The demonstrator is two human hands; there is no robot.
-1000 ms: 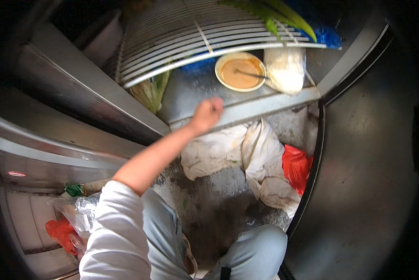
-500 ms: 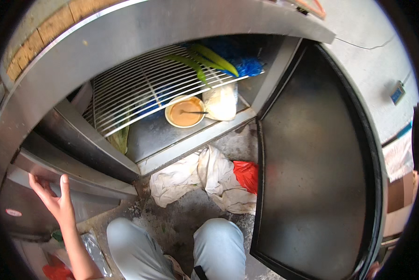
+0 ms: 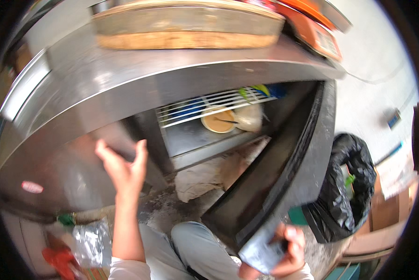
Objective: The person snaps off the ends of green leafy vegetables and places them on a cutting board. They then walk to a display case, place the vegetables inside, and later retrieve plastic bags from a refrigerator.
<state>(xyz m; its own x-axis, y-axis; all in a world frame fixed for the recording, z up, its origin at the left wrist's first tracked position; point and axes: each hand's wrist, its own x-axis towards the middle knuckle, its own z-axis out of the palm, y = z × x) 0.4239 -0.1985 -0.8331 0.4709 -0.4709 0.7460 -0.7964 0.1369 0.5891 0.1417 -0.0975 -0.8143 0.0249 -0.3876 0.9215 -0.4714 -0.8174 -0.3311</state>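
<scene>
The open door (image 3: 258, 186) is dark, smooth, dull metal with a rubbery-looking seal (image 3: 289, 186). The left door (image 3: 79, 179) and counter (image 3: 74, 77) are smooth, glossy metal. The board (image 3: 186, 41) shows matt wood. Bin bag (image 3: 334, 210) and clear bag (image 3: 91, 242): shiny, wrinkled plastic. The rag (image 3: 198, 182) is matt cloth; the floor (image 3: 156, 205), rough.

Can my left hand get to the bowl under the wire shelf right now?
Probably yes: your left hand looks empty and the partly open door leaves the bowl in view, though the wire shelf above likely means reaching in low.
</scene>
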